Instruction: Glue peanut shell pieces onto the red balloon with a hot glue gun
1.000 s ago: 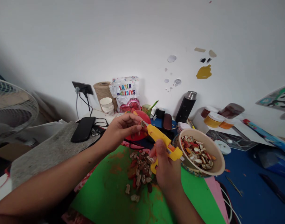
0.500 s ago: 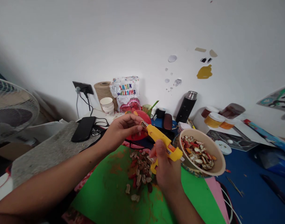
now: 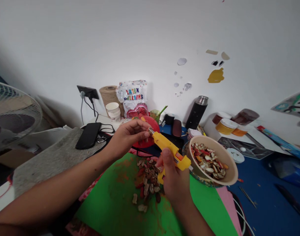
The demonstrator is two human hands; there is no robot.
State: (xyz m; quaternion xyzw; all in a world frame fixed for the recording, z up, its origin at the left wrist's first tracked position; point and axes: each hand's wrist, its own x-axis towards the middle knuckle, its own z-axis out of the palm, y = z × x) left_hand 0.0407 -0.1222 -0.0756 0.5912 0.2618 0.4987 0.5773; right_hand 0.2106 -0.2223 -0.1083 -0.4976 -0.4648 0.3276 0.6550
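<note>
My right hand is wrapped around the handle of a yellow glue gun, which points up and to the left. Its metal nozzle meets the fingertips of my left hand, where a small peanut shell is pinched, mostly hidden by fingers and nozzle. Behind that hand sits a round red balloon, partly covered. Below both hands, a loose pile of peanut shells, some painted red, lies on a paint-smeared green sheet.
At right stands a beige bowl of painted shells. Farther back are a black flask, paint jars, a balloon bag and paper cups. A phone and scissors lie left; a fan stands beyond.
The glue gun has shifted slightly left, its nozzle now deeper at my left fingertips, covering more of the shell. Otherwise the scene holds still.
</note>
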